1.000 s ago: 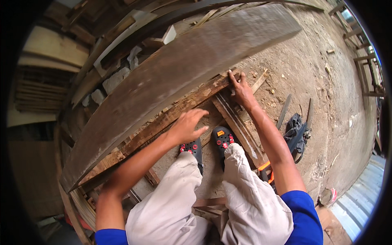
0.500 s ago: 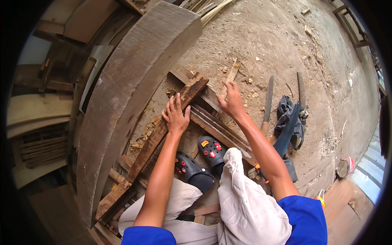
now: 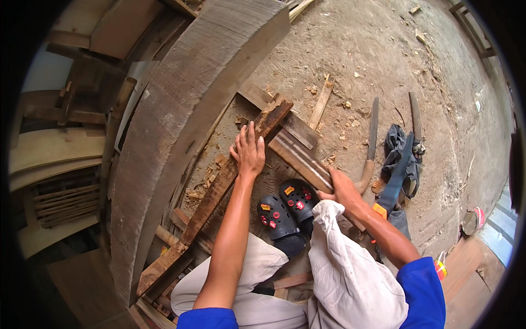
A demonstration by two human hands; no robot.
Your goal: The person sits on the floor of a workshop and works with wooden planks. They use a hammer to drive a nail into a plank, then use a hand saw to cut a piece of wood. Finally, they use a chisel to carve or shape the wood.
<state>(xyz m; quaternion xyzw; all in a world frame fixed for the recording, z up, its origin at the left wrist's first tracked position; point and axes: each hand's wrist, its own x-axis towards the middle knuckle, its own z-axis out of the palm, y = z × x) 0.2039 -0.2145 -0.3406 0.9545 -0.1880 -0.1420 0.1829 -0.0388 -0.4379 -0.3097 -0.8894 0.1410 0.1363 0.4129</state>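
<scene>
L hand (image 3: 250, 151) spread flat, fingers apart, on rough beam (image 3: 211, 200), R hand (image 3: 348, 192) curled over grooved timber (image 3: 300, 160) beside it, can't tell if gripping; beam lies btwn big slab (image 3: 170, 109) & clogs (image 3: 280, 220), so prob risk is it slipping toward them if L pressure's uneven.

Covered, cropped, too small

Your bare right hand (image 3: 349, 193) hides part of the brown, grooved wooden bar (image 3: 298, 159); your forearm (image 3: 386, 233) covers part of the long, flat, dark-blue tool (image 3: 396, 181). Your view's upper edge crops the thick, grey-brown wooden beam (image 3: 178, 98). By the right edge of the dusty brown floor (image 3: 446, 164), a round pink-and-white object (image 3: 475, 221) is too small to identify.
</scene>
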